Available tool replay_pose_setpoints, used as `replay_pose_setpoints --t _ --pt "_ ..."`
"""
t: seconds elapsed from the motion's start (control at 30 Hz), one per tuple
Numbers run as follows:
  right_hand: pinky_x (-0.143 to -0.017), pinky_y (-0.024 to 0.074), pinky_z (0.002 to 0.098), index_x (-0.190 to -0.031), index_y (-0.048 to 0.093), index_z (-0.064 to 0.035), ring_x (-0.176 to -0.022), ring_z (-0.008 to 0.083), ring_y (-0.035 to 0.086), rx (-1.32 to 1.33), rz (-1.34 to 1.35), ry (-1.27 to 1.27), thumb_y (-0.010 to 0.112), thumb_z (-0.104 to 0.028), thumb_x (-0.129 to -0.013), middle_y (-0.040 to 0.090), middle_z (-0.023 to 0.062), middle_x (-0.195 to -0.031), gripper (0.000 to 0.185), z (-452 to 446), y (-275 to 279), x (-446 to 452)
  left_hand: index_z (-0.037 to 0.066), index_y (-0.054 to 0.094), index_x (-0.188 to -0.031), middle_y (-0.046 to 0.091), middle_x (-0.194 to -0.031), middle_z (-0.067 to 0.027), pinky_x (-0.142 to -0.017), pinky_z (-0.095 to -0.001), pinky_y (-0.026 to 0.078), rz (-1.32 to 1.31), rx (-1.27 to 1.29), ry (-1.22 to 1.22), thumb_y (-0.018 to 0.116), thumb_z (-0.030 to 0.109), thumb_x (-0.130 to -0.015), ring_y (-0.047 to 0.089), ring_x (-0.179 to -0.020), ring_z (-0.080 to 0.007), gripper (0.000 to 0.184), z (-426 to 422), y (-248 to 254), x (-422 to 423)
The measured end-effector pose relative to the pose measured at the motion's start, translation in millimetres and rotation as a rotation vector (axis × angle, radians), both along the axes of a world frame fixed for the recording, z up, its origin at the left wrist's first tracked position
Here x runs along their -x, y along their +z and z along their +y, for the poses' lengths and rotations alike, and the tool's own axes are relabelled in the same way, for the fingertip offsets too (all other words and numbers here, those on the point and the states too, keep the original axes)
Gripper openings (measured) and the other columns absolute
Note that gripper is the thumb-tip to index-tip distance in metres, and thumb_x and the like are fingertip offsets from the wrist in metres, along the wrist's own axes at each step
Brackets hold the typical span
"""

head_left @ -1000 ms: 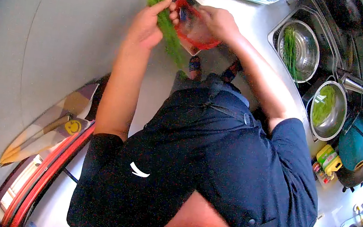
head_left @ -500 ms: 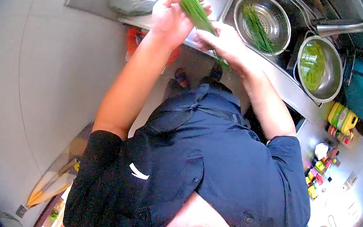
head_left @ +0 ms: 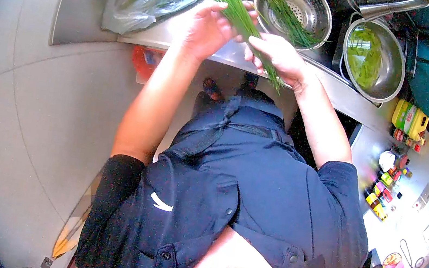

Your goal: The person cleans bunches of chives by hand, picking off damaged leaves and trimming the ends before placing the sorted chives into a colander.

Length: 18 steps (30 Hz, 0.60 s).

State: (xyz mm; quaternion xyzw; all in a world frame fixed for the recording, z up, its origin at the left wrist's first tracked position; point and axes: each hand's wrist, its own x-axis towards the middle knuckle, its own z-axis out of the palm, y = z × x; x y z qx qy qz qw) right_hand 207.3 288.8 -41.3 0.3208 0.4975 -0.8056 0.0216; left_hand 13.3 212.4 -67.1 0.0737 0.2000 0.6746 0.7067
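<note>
A bunch of green garlic chives (head_left: pixel 240 19) lies diagonally between my two hands above the counter's front edge. My left hand (head_left: pixel 207 30) is palm up, with its fingers curled around the upper part of the bunch. Lower down, my right hand (head_left: pixel 282 58) grips the same bunch, thumb on top; the stalks' tips stick out below it, towards my body. A steel colander (head_left: pixel 323 19) with more chives inside stands just beyond my right hand. At the upper left, a clear plastic bag (head_left: pixel 116 13) holds further chives.
A steel pot (head_left: pixel 394 85) with green pieces in liquid stands right of the colander. A yellow oil jug (head_left: pixel 409 118) and several bottles (head_left: pixel 377 203) line the right side. Below the counter edge (head_left: pixel 131 40) is a red plastic bag (head_left: pixel 147 61).
The bunch has shifted down through my hands, and its tips now extend below my right hand. My right hand has moved slightly right and down. The view has shifted a little.
</note>
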Motion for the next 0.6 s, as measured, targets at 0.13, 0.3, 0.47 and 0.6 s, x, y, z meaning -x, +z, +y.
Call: replay_pose_setpoints --t 0.13,0.3,0.47,0.6 --pt "-0.055 0.0466 0.0204 -0.118 0.065 -0.0065 -0.063 0.0056 0.053 0.068 0.029 0.016 0.052 -0.035 -0.101 0.061 0.0008 -0.082 0.036 2 2 1 0.001 0.046 -0.138 0.053 -0.135 -0.0214 -0.112 -0.051 0.036 0.013 0.036 0.042 0.06 0.019 -0.087 0.05 -0.127 -0.0375 0.056 3 1 -4" --pt "-0.055 0.0483 0.0208 -0.119 0.064 -0.0041 -0.063 0.0063 0.054 0.192 0.121 0.069 0.05 -0.036 -0.103 0.061 0.0017 -0.082 0.039 -1 -1 8 0.004 0.05 -0.132 0.049 -0.141 -0.021 -0.115 -0.0512 0.035 -0.052 0.03 0.191 0.059 0.018 -0.091 0.046 -0.133 -0.038 0.045 0 2 -9" --pt "-0.065 0.056 0.0271 -0.127 0.056 0.0034 -0.074 0.0152 0.066 0.308 0.061 0.033 0.04 -0.039 -0.106 0.069 0.0122 -0.093 0.05 -6 12 18 0.004 0.051 -0.127 0.056 -0.13 -0.0205 -0.115 -0.0543 0.035 -0.134 0.094 0.157 0.06 0.015 -0.092 0.048 -0.13 -0.0393 0.038 -11 0 -2" --pt "-0.081 0.0562 0.033 -0.125 0.057 0.0043 -0.087 0.0214 0.07 0.313 0.06 0.001 0.034 -0.046 -0.105 0.069 0.0197 -0.106 0.059 1 6 13 0.004 0.052 -0.125 0.063 -0.114 -0.0184 -0.116 -0.0569 0.032 -0.201 0.095 0.334 0.062 0.007 -0.09 0.053 -0.124 -0.0392 0.036 -16 -18 7"
